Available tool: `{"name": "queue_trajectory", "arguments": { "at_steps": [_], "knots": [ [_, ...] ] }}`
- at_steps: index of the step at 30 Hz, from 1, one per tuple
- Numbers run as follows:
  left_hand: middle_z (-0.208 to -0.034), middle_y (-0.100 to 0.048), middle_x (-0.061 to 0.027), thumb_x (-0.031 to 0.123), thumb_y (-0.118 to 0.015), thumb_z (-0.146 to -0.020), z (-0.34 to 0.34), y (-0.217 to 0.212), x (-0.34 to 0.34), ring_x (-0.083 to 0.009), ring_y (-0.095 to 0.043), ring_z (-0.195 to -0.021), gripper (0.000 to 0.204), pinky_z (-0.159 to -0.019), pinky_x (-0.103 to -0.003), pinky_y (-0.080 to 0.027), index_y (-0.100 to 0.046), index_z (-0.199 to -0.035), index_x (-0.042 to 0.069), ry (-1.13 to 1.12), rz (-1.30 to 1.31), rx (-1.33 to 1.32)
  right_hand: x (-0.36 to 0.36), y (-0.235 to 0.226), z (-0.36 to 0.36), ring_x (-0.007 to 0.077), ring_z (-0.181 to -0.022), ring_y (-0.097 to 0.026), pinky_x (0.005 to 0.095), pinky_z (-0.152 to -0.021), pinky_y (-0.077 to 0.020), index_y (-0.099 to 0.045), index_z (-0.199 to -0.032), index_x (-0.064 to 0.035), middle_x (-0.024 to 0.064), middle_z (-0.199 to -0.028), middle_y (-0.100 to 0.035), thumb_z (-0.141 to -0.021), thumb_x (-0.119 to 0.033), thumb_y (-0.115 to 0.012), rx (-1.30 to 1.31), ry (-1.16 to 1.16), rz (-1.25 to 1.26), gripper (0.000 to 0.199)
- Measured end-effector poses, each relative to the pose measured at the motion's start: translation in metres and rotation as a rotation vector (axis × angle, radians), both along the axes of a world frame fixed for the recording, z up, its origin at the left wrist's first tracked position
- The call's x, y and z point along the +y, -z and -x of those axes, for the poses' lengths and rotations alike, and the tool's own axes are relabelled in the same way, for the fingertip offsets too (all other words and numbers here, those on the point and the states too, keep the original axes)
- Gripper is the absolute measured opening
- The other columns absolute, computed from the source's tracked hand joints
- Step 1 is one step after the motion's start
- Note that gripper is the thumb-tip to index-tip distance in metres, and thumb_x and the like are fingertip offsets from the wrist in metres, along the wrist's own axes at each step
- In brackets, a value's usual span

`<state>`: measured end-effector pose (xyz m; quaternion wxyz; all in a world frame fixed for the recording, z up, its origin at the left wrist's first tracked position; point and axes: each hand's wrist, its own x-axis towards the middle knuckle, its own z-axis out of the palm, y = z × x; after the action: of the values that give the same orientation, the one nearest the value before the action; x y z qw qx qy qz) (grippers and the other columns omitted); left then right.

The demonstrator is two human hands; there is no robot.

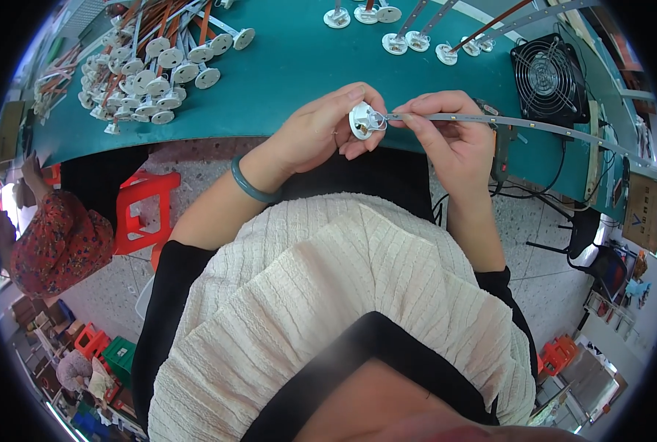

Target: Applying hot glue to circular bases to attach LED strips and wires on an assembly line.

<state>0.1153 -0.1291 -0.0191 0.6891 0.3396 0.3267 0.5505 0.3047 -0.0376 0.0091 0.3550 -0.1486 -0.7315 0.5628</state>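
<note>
My left hand (327,127) is closed round a round white plastic base (362,121), holding it by the rim between thumb and fingers. Thin pale wires run from this base to the end of a long grey LED strip (501,120). Close to those wires, my right hand (452,132) pinches the strip's end between thumb and finger. From there the strip stretches off to the right in a gentle bend, small yellow chips spaced along it. Both hands are just above the table's near edge, a short gap apart.
Many similar bases with strips lie heaped on the green table (292,51) at left; several more stand at the back. A black fan (549,77) sits at right, a power tool (501,151) beside my right hand. A red stool (144,210) and a co-worker (60,236) are at left.
</note>
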Motion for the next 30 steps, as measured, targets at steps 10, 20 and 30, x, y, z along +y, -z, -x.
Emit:
{"name": "queue_trajectory", "arguments": {
  "at_steps": [10, 20, 30],
  "knots": [
    [-0.079, -0.060, -0.0080, 0.030, -0.038, -0.101, 0.002, -0.025, -0.014, -0.0105, -0.048, -0.059, 0.029, -0.048, -0.023, -0.034, -0.053, -0.104, 0.005, -0.311, 0.055, 0.084, -0.010, -0.016, 0.038, 0.0165, -0.074, -0.067, 0.0265, -0.071, -0.0559, -0.064, -0.093, 0.0039, 0.0101, -0.088, -0.068, -0.084, 0.005, -0.071, -0.060, 0.052, 0.216, 0.011],
    [-0.073, -0.051, -0.0015, 0.035, -0.035, -0.104, 0.000, -0.037, -0.024, -0.0080, -0.049, -0.059, 0.033, -0.049, -0.023, -0.036, -0.054, -0.096, 0.009, -0.526, -0.193, 0.284, -0.012, -0.025, 0.053, 0.0114, -0.071, -0.057, 0.0230, -0.064, -0.0457, -0.061, -0.082, 0.0023, 0.0075, -0.079, -0.059, -0.089, 0.004, -0.063, 0.075, -0.059, -0.060, 0.007],
    [-0.076, -0.050, 0.0003, 0.036, -0.032, -0.104, -0.020, -0.057, -0.025, -0.0068, -0.046, -0.060, 0.039, -0.052, -0.022, -0.037, -0.056, -0.094, 0.008, -0.724, -0.317, 0.344, -0.025, -0.020, 0.060, 0.0117, -0.071, -0.054, 0.0234, -0.064, -0.0444, -0.057, -0.084, 0.0014, 0.0075, -0.083, -0.056, -0.089, 0.005, -0.061, 0.288, -0.034, -0.151, 0.008]
  ]
}}
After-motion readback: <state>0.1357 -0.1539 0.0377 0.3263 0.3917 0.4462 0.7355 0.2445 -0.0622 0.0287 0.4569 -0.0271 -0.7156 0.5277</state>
